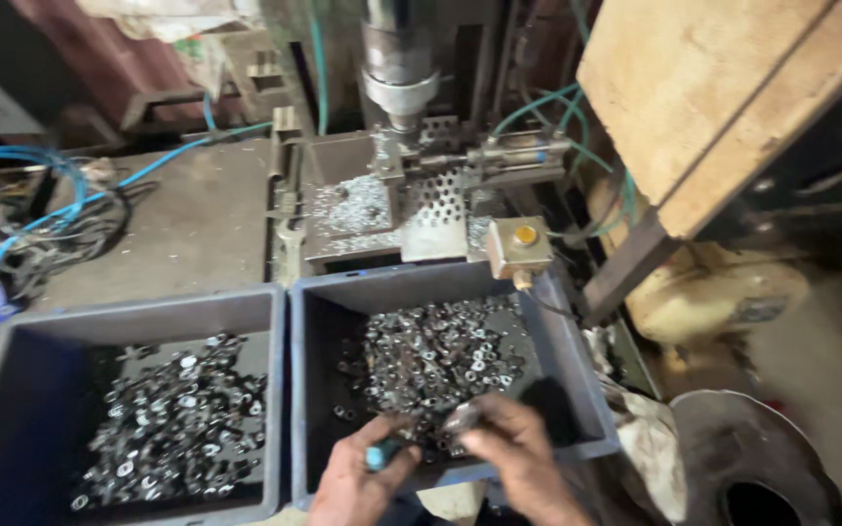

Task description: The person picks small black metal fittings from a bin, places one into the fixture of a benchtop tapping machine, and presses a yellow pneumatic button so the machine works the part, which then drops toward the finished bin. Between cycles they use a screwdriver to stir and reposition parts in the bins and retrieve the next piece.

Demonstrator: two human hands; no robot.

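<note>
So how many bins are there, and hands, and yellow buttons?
Grey plastic bins: 2, left bin and right bin, both holding small metal parts
Hands: 2, left hand and right hand
Yellow buttons: 1, yellow button
Total: 5

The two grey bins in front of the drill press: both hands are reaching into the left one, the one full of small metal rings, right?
Not quite. In the head view, the left hand and right hand are over the right bin, not the left bin. Both bins do hold small metal rings.
</note>
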